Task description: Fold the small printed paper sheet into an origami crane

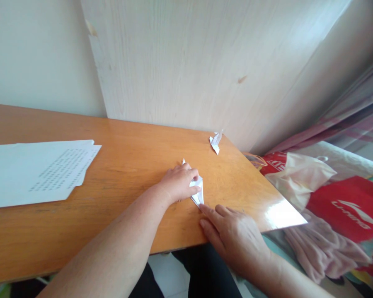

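A small folded white paper piece [198, 191] lies on the orange wooden table [127, 165]. My left hand [179, 182] rests on top of it, fingers curled and pressing it flat against the table. My right hand [233, 234] lies flat at the table's near edge, fingers stretched out, with the fingertips touching the paper's lower corner. Much of the paper is hidden under my left hand.
A second small folded paper figure [216, 141] sits near the table's far right edge. Printed white sheets [37, 171] lie at the left. A pale wooden board [189, 62] leans behind the table. Red and white plastic bags [338, 198] and cloth pile up at the right.
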Demonstrator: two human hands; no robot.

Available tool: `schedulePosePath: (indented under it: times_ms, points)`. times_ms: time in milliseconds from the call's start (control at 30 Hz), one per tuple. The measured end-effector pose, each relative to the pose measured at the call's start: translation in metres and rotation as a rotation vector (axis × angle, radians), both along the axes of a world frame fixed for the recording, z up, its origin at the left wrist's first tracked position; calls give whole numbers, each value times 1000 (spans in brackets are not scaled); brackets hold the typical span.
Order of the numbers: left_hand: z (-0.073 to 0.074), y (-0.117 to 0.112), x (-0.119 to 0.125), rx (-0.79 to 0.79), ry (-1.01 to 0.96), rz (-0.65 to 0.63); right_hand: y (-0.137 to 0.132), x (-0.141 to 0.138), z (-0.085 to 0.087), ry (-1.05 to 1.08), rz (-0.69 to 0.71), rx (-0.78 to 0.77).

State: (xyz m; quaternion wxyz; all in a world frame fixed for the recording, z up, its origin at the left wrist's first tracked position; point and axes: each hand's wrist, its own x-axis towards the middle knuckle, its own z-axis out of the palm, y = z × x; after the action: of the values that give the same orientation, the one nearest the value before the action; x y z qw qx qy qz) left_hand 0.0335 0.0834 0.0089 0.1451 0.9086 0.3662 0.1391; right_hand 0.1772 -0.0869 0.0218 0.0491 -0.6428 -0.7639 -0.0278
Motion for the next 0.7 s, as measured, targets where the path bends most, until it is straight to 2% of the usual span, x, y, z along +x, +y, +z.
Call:
schedulePosePath:
  times_ms: [233,467,700]
  points:
    - [2,0,0,-13,16,2,-2,0,1,-43,60,2]
    - [1,0,0,-9,5,-4,-7,6,7,87,66,-12]
    - [2,0,-1,0,0,-11,21,24,6,151,-13,63]
